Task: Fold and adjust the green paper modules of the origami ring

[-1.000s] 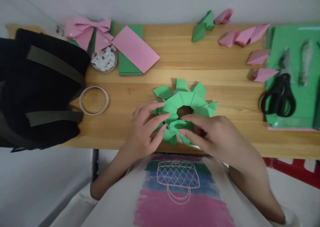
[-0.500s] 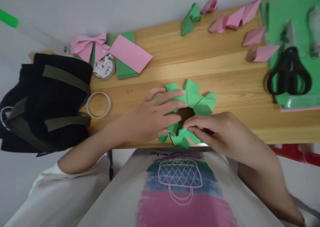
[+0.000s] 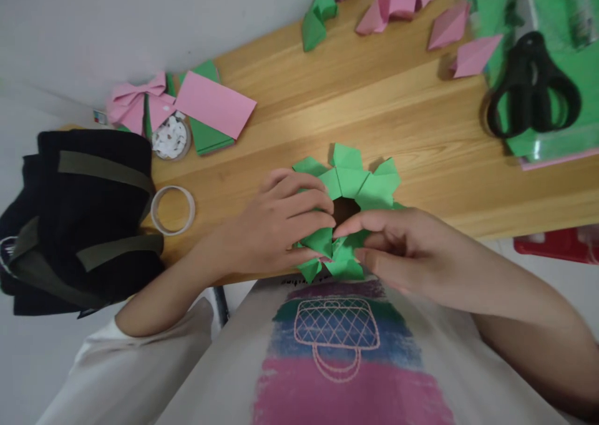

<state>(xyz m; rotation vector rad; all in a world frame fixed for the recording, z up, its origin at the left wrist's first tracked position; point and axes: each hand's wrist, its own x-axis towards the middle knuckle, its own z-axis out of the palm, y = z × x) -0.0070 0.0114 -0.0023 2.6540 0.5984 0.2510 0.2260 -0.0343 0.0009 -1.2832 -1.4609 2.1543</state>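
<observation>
A ring of folded green paper, with pointed tips around an open middle, lies at the near edge of the table in front of my chest. My left hand lies over its left side, fingers curled onto the folds and holding it. On the near right side, my right hand grips the paper, index finger along the inner rim and thumb lower on the outside. A small bit of pink shows among the near folds. The palms and fingers hide parts of the ring.
Black scissors rest on green sheets at right. Pink folded pieces and a green folded piece lie at the back. At left are a tape roll, black bag, pink bow, pink paper and round container.
My view has shifted and tilted. The right index finger has stretched left along the inner rim, and its thumb has parted from it. The left fingers have curled in more.
</observation>
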